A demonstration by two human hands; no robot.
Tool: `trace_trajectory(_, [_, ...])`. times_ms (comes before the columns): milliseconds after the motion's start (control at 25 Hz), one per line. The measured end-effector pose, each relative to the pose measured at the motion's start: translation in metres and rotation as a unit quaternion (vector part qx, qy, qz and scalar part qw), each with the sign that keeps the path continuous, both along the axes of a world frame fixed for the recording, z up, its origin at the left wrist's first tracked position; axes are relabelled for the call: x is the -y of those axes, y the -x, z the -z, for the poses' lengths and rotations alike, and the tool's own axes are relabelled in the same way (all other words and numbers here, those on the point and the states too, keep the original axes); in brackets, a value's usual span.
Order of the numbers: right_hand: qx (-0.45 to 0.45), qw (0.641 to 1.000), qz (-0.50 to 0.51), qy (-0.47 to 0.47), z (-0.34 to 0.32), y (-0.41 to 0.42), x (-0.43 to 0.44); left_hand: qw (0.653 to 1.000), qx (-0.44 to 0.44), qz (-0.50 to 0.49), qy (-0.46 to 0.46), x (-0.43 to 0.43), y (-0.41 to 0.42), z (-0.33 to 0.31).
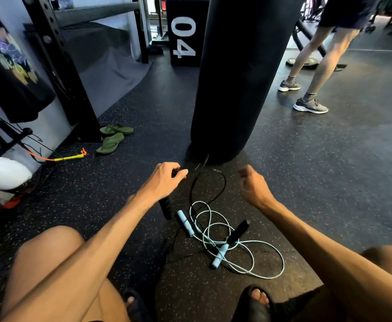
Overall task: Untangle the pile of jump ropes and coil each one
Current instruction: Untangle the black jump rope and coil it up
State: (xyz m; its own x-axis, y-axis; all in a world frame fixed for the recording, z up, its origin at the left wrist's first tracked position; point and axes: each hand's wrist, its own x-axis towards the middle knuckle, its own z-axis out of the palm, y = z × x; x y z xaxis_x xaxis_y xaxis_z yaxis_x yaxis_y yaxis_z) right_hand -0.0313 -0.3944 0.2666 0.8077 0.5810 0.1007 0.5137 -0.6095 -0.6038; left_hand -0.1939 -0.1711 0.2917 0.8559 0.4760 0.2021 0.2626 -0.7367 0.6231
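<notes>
- Left hand (164, 180) grip closed on black rope (220, 182) loops; right hand (253, 184) loosely open, empty.
- Blue rope (255, 254) tangled on floor (330, 159) between the knees.
- Cords likely light, floppy; take hold at stiff handles.

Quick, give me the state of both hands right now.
Left hand: closed on bunched black rope.
Right hand: loosely curled above the floor; cannot tell if it pinches any cord.

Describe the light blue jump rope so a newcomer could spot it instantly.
Start at the black punching bag, then look down to the speckled floor between the seated person's knees. The light blue jump rope lies there in loose loops; the neighbouring rope and handles are black.
</notes>
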Motion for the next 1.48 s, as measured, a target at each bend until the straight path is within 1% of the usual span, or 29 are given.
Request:
trace_trajectory(40, [-0.017,0.996,0.0,-0.086,-0.01,0.007,-0.006,1.0,0.008,0.005,-0.001,0.002,0.0,-0.003])
trace_trajectory(80, [-0.056,0.988,-0.006,-0.145,-0.019,0.013,-0.012,1.0,0.01,0.011,0.003,0.006,-0.001,-0.008])
trace_trajectory(120, [-0.11,0.978,-0.021,-0.177,-0.027,0.019,-0.019,1.0,0.007,0.02,0.022,0.009,-0.003,-0.011])
trace_trajectory(160, [-0.155,0.97,-0.044,-0.18,-0.028,0.024,-0.025,0.997,0.006,0.038,0.069,0.011,-0.005,-0.013])
trace_trajectory(200, [-0.168,0.971,-0.074,-0.155,-0.026,0.028,-0.029,0.988,0.009,0.062,0.144,0.013,-0.006,-0.015])
trace_trajectory(240, [-0.154,0.976,-0.104,-0.11,-0.019,0.029,-0.032,0.967,0.02,0.088,0.239,0.014,-0.006,-0.017])
trace_trajectory(320, [-0.091,0.982,-0.163,-0.016,-0.004,0.03,-0.034,0.902,0.054,0.123,0.411,0.013,-0.003,-0.025])
trace_trajectory(360, [-0.074,0.98,-0.187,0.006,0.001,0.03,-0.035,0.868,0.074,0.129,0.474,0.012,-0.001,-0.03])
trace_trajectory(400, [-0.082,0.975,-0.206,0.01,0.003,0.031,-0.035,0.837,0.093,0.129,0.523,0.011,0.0,-0.036])
trace_trajectory(440, [-0.126,0.966,-0.224,0.0,0.004,0.036,-0.035,0.811,0.11,0.125,0.56,0.009,0.001,-0.041])
trace_trajectory(480, [-0.203,0.95,-0.236,-0.026,0.002,0.041,-0.035,0.788,0.125,0.123,0.59,0.007,0.002,-0.045])
trace_trajectory(560, [-0.35,0.905,-0.23,-0.073,-0.003,0.053,-0.036,0.746,0.152,0.125,0.637,0.003,0.0,-0.05])
trace_trajectory(600, [-0.393,0.887,-0.226,-0.085,-0.008,0.059,-0.035,0.725,0.167,0.126,0.656,0.0,0.0,-0.051])
trace_trajectory(680, [-0.429,0.868,-0.224,-0.111,-0.019,0.064,-0.035,0.683,0.204,0.119,0.691,-0.004,-0.002,-0.052])
trace_trajectory(760, [-0.442,0.857,-0.218,-0.152,-0.026,0.066,-0.035,0.648,0.247,0.092,0.715,-0.009,-0.003,-0.051])
trace_trajectory(800, [-0.433,0.861,-0.208,-0.17,-0.026,0.066,-0.034,0.633,0.268,0.074,0.723,-0.012,-0.002,-0.051])
trace_trajectory(880, [-0.374,0.892,-0.182,-0.176,-0.021,0.064,-0.032,0.596,0.303,0.048,0.742,-0.019,-0.001,-0.049])
trace_trajectory(960, [-0.308,0.927,-0.159,-0.146,-0.011,0.061,-0.032,0.554,0.336,0.041,0.761,-0.023,-0.001,-0.049])
trace_trajectory(1000, [-0.287,0.937,-0.15,-0.129,-0.007,0.06,-0.031,0.538,0.35,0.035,0.766,-0.024,-0.002,-0.049])
trace_trajectory(1040, [-0.272,0.944,-0.146,-0.115,-0.004,0.059,-0.032,0.532,0.359,0.025,0.767,-0.023,-0.005,-0.049])
trace_trajectory(1080, [-0.254,0.95,-0.149,-0.103,-0.003,0.059,-0.032,0.536,0.365,0.011,0.761,-0.021,-0.007,-0.049])
trace_trajectory(1120, [-0.227,0.957,-0.16,-0.088,-0.003,0.059,-0.033,0.547,0.369,-0.003,0.751,-0.019,-0.01,-0.05])
trace_trajectory(1160, [-0.192,0.962,-0.179,-0.071,-0.004,0.06,-0.034,0.572,0.371,-0.015,0.731,-0.015,-0.013,-0.05])
trace_trajectory(1200, [-0.153,0.966,-0.201,-0.05,-0.007,0.061,-0.036,0.611,0.37,-0.023,0.7,-0.011,-0.016,-0.049])
trace_trajectory(1240, [-0.115,0.968,-0.222,-0.033,-0.01,0.063,-0.037,0.663,0.365,-0.028,0.653,-0.006,-0.018,-0.049])
trace_trajectory(1360, [-0.044,0.965,-0.257,-0.026,-0.024,0.069,-0.041,0.837,0.319,-0.012,0.445,0.01,-0.024,-0.038])
trace_trajectory(1400, [-0.034,0.965,-0.257,-0.035,-0.03,0.069,-0.042,0.882,0.292,0.001,0.371,0.012,-0.025,-0.033])
trace_trajectory(1440, [-0.026,0.966,-0.254,-0.047,-0.036,0.068,-0.043,0.914,0.265,0.015,0.307,0.013,-0.025,-0.028])
trace_trajectory(1480, [-0.017,0.967,-0.248,-0.062,-0.042,0.067,-0.042,0.938,0.234,0.028,0.256,0.013,-0.025,-0.023])
